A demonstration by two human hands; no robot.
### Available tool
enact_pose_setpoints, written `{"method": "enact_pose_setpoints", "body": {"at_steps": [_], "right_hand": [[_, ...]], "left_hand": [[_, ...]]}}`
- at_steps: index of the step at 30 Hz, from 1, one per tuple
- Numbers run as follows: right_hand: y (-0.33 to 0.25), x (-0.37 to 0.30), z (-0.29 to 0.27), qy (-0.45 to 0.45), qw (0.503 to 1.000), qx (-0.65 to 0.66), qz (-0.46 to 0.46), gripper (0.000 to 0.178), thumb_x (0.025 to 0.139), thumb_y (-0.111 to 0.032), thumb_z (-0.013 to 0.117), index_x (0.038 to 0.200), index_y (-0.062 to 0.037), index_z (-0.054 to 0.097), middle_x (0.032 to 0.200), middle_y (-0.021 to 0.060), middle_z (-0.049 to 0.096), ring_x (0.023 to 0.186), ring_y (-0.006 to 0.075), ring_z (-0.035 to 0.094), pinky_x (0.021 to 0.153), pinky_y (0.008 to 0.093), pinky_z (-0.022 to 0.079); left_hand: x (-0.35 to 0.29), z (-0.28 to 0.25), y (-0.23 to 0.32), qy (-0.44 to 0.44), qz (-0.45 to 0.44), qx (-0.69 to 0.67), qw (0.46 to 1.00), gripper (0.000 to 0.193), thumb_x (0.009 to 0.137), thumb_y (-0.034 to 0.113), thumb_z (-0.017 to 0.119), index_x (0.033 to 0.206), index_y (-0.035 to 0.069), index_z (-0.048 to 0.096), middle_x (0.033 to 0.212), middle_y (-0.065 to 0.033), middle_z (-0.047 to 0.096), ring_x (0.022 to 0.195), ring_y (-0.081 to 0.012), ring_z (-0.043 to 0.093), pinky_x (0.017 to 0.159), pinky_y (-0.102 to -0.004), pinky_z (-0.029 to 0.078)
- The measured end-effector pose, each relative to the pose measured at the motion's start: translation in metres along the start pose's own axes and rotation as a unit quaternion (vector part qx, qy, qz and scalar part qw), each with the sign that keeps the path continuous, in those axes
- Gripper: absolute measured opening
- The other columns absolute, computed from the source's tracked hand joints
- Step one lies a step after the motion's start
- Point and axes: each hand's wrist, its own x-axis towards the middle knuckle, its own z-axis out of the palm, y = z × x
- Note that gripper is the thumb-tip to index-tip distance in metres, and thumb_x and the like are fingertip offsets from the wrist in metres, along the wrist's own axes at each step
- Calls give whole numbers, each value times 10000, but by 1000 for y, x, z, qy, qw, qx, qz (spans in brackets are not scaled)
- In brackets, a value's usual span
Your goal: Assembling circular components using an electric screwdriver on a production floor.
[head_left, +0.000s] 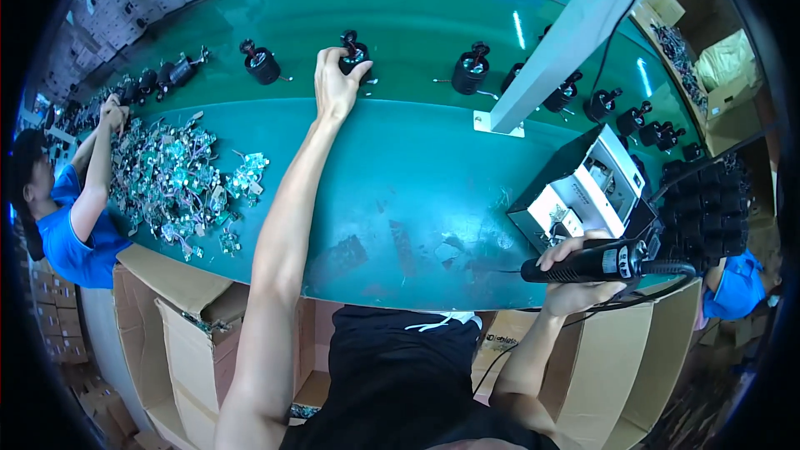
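Observation:
My left hand (337, 87) reaches far forward, its fingers closed around a black cylindrical unit (353, 53) with a small rounded piece on top. The unit stands upright on the green belt (400, 25), partly hidden by my fingers. In my right hand (583, 290), near the front edge of the green table (400, 192), is a black electric screwdriver (575, 264). It lies level, its thin bit pointing left, and a thick cable leaves its right end. Similar black units stand on the belt, one (262, 64) to the left and another (472, 71) to the right.
A heap of small circuit boards (175, 179) covers the table's left side. A grey post (567, 42) rises from the table. Right of it stand an open box (583, 187) and stacked black parts (708, 208). Cardboard boxes (196, 358) sit below. A co-worker (71, 217) works at left.

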Motion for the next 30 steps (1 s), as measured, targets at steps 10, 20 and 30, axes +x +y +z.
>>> {"method": "enact_pose_setpoints", "body": {"at_steps": [10,20,30], "right_hand": [[2,-4,-6,-3,988,-118,-100,705,872,-620,563,1205,-11,444,856,151,557,439,167,514,389,244,428],[-3,-9,9,10,984,-126,-122,705,912,-546,557,1325,-16,342,965,177,535,562,198,587,477,275,477],[-15,-9,3,-13,978,-97,-186,735,919,-621,467,1411,-104,289,979,180,554,554,204,593,437,286,493]], "left_hand": [[-7,17,106,26,319,2,947,251,773,96,727,983,26,609,1172,-148,517,1014,-329,547,867,-428,461],[-10,95,81,-179,243,-76,950,243,787,150,744,954,20,625,1182,-153,573,1073,-344,575,879,-401,476],[0,59,113,-159,164,-141,963,243,713,114,805,818,-40,650,1130,-168,642,1002,-322,629,830,-367,498]]}}
